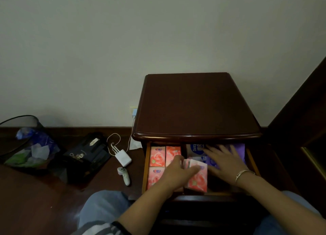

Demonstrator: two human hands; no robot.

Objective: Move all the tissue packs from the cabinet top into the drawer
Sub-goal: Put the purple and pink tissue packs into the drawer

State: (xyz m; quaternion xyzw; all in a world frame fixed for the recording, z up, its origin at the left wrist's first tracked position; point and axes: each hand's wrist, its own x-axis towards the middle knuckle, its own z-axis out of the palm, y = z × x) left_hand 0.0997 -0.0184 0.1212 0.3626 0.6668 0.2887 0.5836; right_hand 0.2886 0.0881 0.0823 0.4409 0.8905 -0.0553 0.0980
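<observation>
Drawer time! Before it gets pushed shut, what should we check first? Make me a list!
1. Cabinet top has no tissue packs left on it: ok.
2. Pink packs and purple packs are inside the drawer: ok.
3. Left hand is out of the drawer: not ok, it holds a pink pack.
4. Right hand is out: not ok, it lies flat on the purple packs.
5. Packs sit low enough to slide under the top: cannot tell.
</observation>
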